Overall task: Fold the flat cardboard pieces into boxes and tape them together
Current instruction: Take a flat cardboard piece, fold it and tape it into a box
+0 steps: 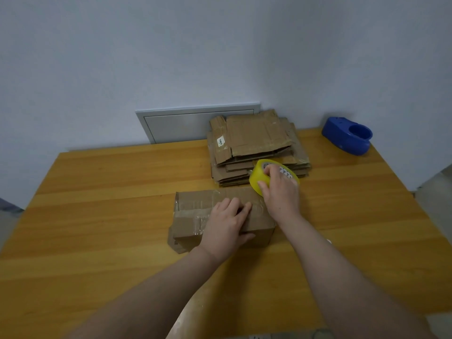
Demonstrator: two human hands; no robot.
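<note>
You are working at a wooden counter (97,216), and a stack of flat cardboard pieces (256,138) is lying at its far edge against the wall. Nearer to you, in the middle of the counter, the folded box (193,209) is sitting with shiny tape running along its top seam. A blue tape dispenser (347,135) is resting at the far right corner, well apart from the box. Of your hands, the left hand (226,225) is pressing flat on the box top, fingers fairly straight and thumb lying along the near side, while the right hand (281,192) is gripping the yellow tape roll (256,177), fingers hooked into its core, at the box's far right corner
</note>
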